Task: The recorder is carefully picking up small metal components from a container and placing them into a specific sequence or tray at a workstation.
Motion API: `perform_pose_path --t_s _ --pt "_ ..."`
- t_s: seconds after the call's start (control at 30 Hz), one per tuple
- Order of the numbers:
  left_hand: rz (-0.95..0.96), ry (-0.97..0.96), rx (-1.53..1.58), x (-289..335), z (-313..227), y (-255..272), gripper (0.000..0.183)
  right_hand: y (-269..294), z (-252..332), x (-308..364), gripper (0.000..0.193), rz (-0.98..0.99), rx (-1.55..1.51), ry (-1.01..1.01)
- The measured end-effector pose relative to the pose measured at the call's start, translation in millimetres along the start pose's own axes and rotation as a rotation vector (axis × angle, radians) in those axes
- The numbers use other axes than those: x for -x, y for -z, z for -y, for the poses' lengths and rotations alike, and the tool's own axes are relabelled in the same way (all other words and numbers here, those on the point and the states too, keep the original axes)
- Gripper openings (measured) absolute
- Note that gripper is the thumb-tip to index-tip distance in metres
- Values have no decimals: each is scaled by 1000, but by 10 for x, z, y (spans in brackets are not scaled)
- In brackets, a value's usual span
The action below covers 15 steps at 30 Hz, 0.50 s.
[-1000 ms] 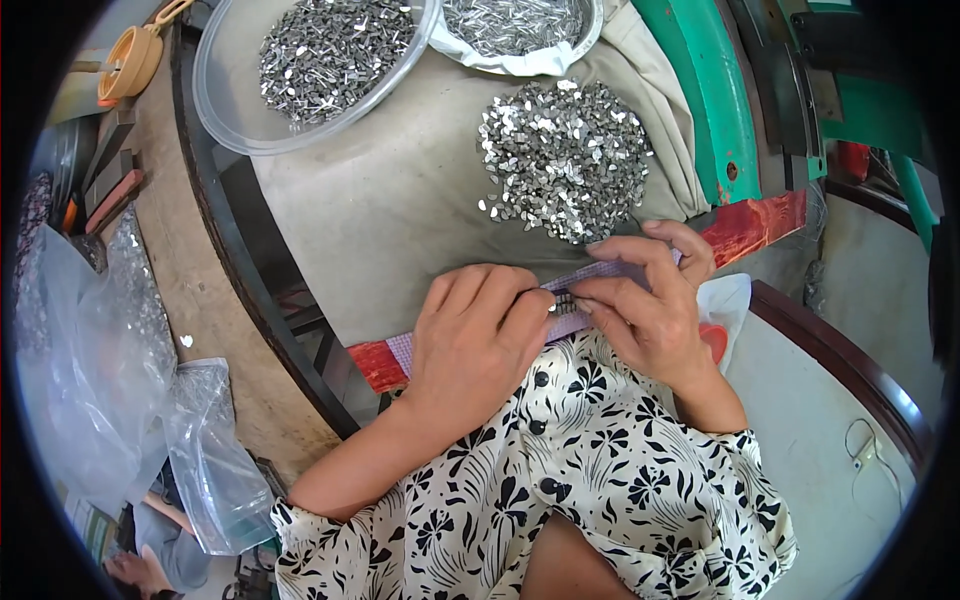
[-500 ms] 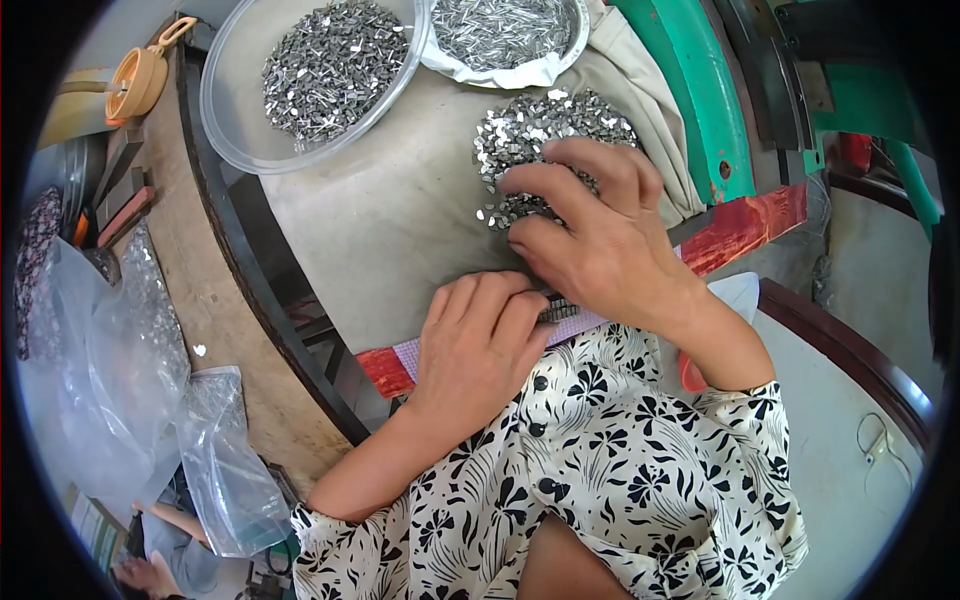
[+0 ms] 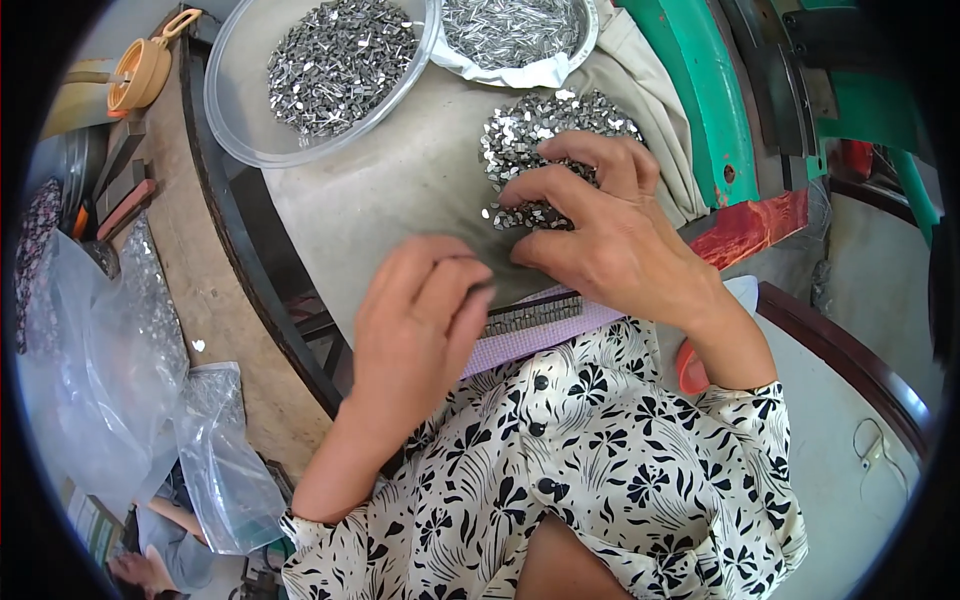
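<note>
A heap of small shiny metal pieces [image 3: 520, 130] lies on the grey-beige cloth [image 3: 400, 200]. My right hand [image 3: 620, 230] arches over the near side of the heap, fingers apart and fingertips at the loose pieces. Left of it, my left hand [image 3: 405, 320] is raised above the cloth and somewhat blurred. Its fingers are curled in toward the thumb, and what they hold, if anything, does not show. Close to my body, a row of small metal pieces [image 3: 530, 317] stands packed side by side along a dark strip, with a purple checked cloth [image 3: 500, 350] beneath.
Beyond the cloth stand a clear plastic bowl [image 3: 225, 110] of metal pieces and a cloth-lined bowl [image 3: 590, 40] of thin metal pins. Green machinery [image 3: 690, 100] borders the right. Plastic bags [image 3: 225, 460] and an orange strainer-like cup [image 3: 140, 80] lie left; another person [image 3: 170, 550] is lower left.
My left hand has lifted off the row and moved left and away from my body, uncovering more of the packed pieces. My right hand stays over the heap.
</note>
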<state>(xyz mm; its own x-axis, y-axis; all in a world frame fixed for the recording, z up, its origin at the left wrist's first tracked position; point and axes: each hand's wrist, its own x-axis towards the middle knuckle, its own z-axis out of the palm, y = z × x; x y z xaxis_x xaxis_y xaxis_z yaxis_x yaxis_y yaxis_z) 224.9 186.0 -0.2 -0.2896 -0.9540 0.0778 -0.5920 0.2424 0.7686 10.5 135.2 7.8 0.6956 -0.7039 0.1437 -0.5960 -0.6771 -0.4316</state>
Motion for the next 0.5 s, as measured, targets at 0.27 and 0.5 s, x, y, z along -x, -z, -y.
perform_pose_path --t_s 0.27,0.5 --pt "48 23 -100 -197 0 -6 17 -69 -14 123 4 -48 50 -36" --pt "16 -23 -176 -303 14 -112 13 26 41 478 16 -169 -39 -160"
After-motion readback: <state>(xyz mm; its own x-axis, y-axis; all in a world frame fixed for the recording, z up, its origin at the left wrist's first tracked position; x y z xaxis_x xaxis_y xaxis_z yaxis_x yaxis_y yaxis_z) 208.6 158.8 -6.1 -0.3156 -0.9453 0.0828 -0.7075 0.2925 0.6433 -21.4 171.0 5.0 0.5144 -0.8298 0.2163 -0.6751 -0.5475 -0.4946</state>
